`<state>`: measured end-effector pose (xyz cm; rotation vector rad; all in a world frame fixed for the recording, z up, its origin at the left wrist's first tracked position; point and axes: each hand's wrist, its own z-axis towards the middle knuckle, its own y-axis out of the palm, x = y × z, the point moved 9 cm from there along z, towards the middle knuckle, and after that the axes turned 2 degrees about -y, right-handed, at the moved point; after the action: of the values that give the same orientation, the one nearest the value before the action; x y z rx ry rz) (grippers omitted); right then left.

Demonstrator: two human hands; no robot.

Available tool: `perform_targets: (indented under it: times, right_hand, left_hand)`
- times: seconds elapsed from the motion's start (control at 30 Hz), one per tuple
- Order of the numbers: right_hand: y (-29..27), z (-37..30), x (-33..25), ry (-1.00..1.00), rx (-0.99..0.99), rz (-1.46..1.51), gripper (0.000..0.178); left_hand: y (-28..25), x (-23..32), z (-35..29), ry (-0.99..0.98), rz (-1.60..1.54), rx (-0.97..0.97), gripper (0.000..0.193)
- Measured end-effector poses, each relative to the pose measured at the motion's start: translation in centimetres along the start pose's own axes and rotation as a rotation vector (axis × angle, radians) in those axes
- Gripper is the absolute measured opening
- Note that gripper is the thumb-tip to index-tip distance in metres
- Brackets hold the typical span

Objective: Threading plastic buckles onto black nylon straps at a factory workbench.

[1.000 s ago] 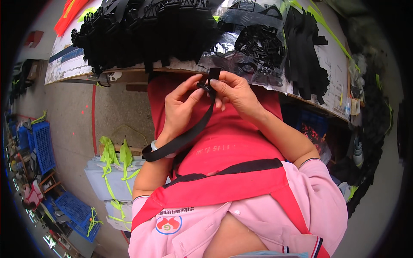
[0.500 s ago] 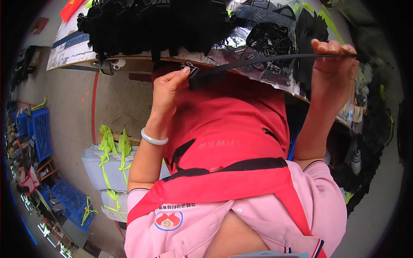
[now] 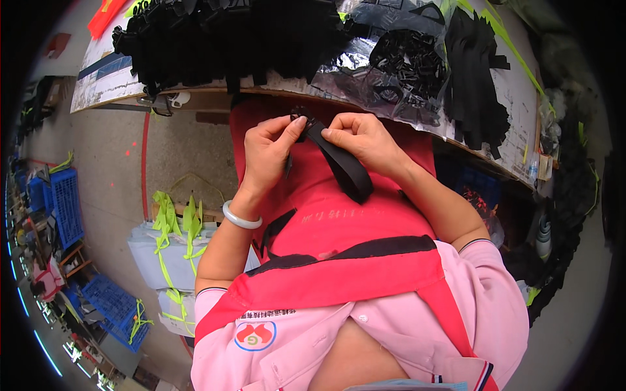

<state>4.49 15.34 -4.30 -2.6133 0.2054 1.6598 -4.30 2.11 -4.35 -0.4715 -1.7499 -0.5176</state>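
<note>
Over my red apron [image 3: 339, 228], both hands work close together on a black webbing strap [image 3: 349, 174]. My left hand [image 3: 269, 151] pinches a small black buckle [image 3: 301, 116] between thumb and fingertips. Right beside it, my right hand [image 3: 366, 140] grips the strap close to the buckle. From there the strap hangs in a folded loop in front of the apron. Whether its end runs through the buckle is hidden by my fingers.
On the table [image 3: 107, 81] ahead lie a heap of black straps [image 3: 228, 42], a clear plastic bag of black buckles [image 3: 407, 62] and more straps [image 3: 473, 85] at right. Blue crates [image 3: 114, 306] and tied white bundles [image 3: 153, 257] stand on the floor at left.
My right hand has come in from far right, where it held the strap stretched out, to beside my left hand. The strap now hangs in a loop.
</note>
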Motion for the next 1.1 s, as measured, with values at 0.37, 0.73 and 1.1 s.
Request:
perform_targets:
  times: [0.37, 0.73, 1.1]
  right_hand:
    - [0.8, 1.9, -0.4, -0.053, -0.015, 0.071, 0.021]
    - [1.2, 2.5, -1.3, -0.24, -0.13, -0.012, 0.025]
    - [4.2, -0.1, -6.3, -0.623, -0.204, -0.198, 0.018]
  left_hand:
    - [0.1, 0.5, -0.2, 0.132, -0.013, -0.044, 0.015]
    - [-2.9, 6.4, 0.9, 0.253, 0.319, -0.298, 0.018]
    - [-3.2, 7.6, 0.1, 0.044, -0.108, -0.412, 0.02]
